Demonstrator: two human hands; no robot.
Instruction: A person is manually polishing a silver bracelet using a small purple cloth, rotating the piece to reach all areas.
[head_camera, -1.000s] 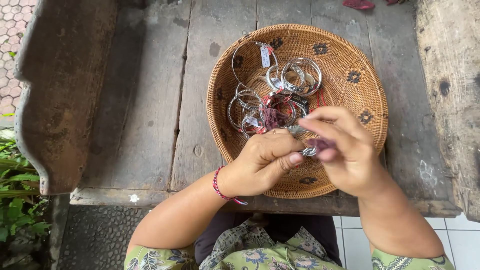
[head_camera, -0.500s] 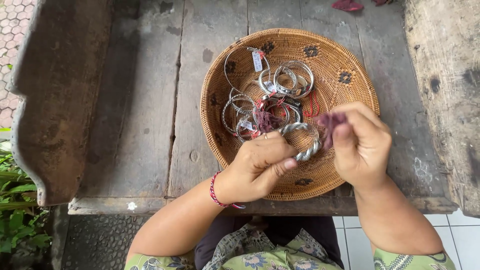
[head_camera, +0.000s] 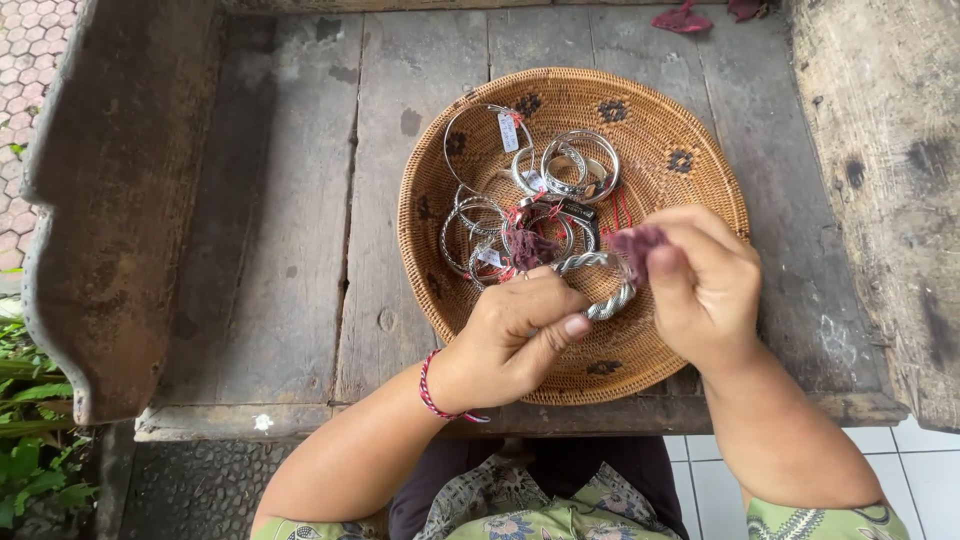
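Your left hand (head_camera: 510, 335) pinches a twisted silver bangle (head_camera: 600, 285) above the woven basket (head_camera: 690, 140) on the wooden bench (head_camera: 270, 200); your right hand (head_camera: 705, 285) presses a purple cloth scrap (head_camera: 638, 243) to it. You seem mid-polish; turning the bangle needs a steady hold.

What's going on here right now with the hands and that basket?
A person's left hand holds a twisted silver metal bangle over a round woven basket. The right hand presses a small dark purple cloth against the bangle. More silver bangles lie in the basket, which sits on a weathered wooden table.
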